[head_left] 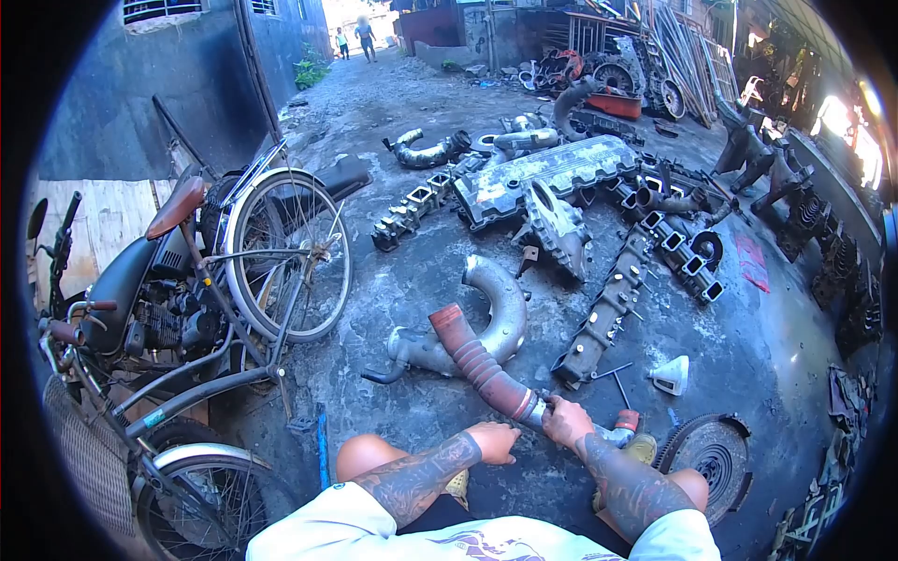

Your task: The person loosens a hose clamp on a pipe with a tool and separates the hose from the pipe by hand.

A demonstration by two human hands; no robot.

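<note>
A ribbed red rubber hose point(479, 369) slants down to a short silvery metal pipe point(613, 435), with a clamp at the joint. My right hand point(567, 423) is closed around the pipe just beyond that clamp. A second short red hose piece point(627, 420) sits at the pipe's other end. My left hand point(493, 442) hangs beside the hose, apart from it, fingers loosely extended and nothing visible in them. Beyond the hose lies a big curved metal pipe point(505, 313), partly covered by it. A T-shaped tool point(614, 376) rests on the ground to the right.
Bicycles point(290, 252) and a motorcycle point(131, 290) stand at left. Ahead lie a ribbed engine cover point(547, 178), a long manifold point(603, 318) and a metal bracket point(552, 229). A toothed disc point(711, 458) and a white scoop-like piece point(670, 375) are at right. People point(365, 37) are far off.
</note>
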